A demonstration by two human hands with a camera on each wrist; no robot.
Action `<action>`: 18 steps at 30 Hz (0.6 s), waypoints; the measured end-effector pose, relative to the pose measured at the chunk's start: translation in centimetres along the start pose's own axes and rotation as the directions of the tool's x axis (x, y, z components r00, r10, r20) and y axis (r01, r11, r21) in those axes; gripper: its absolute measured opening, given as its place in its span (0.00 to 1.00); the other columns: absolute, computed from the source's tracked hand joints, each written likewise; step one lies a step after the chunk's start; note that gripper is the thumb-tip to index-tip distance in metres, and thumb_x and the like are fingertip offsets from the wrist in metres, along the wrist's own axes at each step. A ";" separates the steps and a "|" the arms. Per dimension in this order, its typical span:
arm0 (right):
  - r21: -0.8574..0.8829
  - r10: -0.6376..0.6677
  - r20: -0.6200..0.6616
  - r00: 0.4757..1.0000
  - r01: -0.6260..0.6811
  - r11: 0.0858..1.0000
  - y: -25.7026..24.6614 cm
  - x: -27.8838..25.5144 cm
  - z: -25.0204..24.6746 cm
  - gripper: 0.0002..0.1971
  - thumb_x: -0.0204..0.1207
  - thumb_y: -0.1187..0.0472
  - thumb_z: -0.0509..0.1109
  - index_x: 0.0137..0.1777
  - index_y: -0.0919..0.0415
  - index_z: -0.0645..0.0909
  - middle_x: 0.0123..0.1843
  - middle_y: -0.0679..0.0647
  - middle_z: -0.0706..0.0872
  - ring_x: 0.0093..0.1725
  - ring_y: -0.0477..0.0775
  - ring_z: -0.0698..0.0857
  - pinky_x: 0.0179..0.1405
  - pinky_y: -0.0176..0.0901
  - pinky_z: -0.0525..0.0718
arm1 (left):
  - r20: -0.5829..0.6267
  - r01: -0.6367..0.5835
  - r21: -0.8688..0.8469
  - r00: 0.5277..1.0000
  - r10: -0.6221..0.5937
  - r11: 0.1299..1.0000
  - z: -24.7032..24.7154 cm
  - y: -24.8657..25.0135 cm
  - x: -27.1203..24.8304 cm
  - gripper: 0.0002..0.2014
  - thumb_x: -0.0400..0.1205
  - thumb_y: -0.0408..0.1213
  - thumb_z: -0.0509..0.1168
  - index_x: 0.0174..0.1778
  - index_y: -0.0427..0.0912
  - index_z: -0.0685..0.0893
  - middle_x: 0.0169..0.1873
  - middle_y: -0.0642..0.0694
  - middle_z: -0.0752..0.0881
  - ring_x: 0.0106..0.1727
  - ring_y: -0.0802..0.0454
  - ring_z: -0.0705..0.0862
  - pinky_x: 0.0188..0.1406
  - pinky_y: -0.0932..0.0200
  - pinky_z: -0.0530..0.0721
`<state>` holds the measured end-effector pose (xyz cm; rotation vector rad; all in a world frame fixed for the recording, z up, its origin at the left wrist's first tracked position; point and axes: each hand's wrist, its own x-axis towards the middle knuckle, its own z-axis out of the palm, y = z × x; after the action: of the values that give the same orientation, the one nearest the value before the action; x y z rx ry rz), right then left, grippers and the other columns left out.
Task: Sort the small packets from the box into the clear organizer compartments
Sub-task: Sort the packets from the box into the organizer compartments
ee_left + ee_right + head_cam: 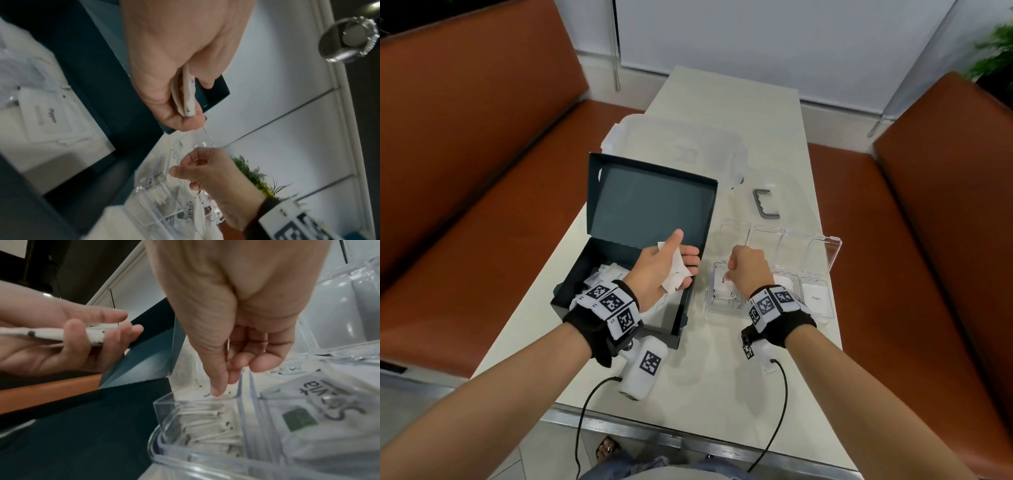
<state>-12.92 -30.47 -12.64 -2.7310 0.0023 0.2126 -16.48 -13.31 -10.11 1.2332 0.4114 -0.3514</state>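
Brown seats run along both sides of a pale worktop where I sit. On the left is a dark box with its lid standing open behind it. More small white packets lie inside the box, under my left wrist. My left hand is over the right side of the box, palm up. Its fingers and thumb are curled round a few white packets stacked flat together. Just right of that hand is the clear organizer, lid open at the back. My right hand hangs over its left compartment, fingers curled and pointing down. I cannot tell if they pinch anything. White packets lie stacked in that compartment below my fingertips. The next compartment to the right holds a packet with a green square. Past my right hand, farther back on the worktop, lies a small grey bracket.
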 end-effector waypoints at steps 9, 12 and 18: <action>0.413 -0.123 -0.235 0.964 0.213 0.885 -2.4 -2.1 -3.6 0.02 0.74 0.57 0.72 0.42 0.52 0.84 0.30 0.42 0.82 0.30 0.36 0.80 0.32 0.19 0.72 | 0.231 0.217 -0.093 0.954 -0.191 0.972 1.4 0.9 -0.3 0.45 0.78 0.73 0.45 0.59 0.33 0.85 0.51 0.38 0.91 0.40 0.45 0.89 0.31 0.57 0.88; 0.498 -0.186 -0.037 0.982 0.179 0.849 -2.8 -2.7 -4.2 0.12 0.70 0.52 0.78 0.50 0.55 0.87 0.32 0.43 0.83 0.28 0.32 0.81 0.28 0.17 0.72 | 0.265 0.207 -0.026 0.945 -0.193 0.978 2.3 1.0 -0.5 0.44 0.77 0.74 0.45 0.57 0.36 0.86 0.48 0.37 0.90 0.43 0.44 0.90 0.34 0.55 0.88; 0.629 -0.090 -0.082 0.993 0.122 0.768 -1.3 -2.5 -4.9 0.03 0.72 0.62 0.77 0.44 0.58 0.86 0.35 0.45 0.85 0.36 0.43 0.83 0.39 0.34 0.81 | 0.333 0.200 0.011 0.923 -0.192 0.980 3.2 1.0 -0.6 0.29 0.85 0.60 0.55 0.61 0.35 0.83 0.52 0.36 0.90 0.48 0.44 0.90 0.35 0.55 0.88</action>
<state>-14.59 -31.23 -7.32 -2.0444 -0.0576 0.0889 -16.16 -16.04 -8.13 1.0863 0.2456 -0.7149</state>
